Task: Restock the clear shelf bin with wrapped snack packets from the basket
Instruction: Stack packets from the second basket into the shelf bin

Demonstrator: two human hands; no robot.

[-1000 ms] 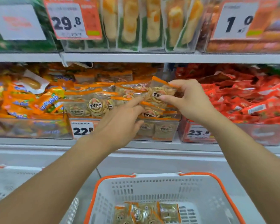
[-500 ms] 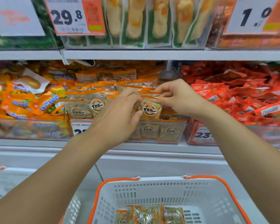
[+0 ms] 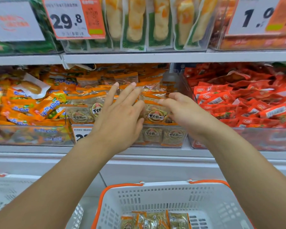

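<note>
The clear shelf bin (image 3: 173, 138) on the middle shelf is heaped with orange-edged wrapped snack packets (image 3: 155, 115) that bear a round brown label. My left hand (image 3: 120, 113) lies flat over the heap with its fingers spread and holds nothing. My right hand (image 3: 180, 108) hovers at the bin's right side, fingers loosely curled and apart, with the top packet lying free just below the fingertips. Several more of the same packets (image 3: 155, 220) lie in the bottom of the white basket (image 3: 155, 195) with the orange rim, below my arms.
A bin of orange and yellow sweets (image 3: 28, 109) stands to the left, a bin of red packets (image 3: 246, 103) to the right. The upper shelf (image 3: 155, 57) holds green-and-white bags and price tags. A second white basket (image 3: 7, 192) sits at lower left.
Both hands pinched one packet and lowered it onto the heap. Now they have let go: the left hand has flattened out and the right has opened.
</note>
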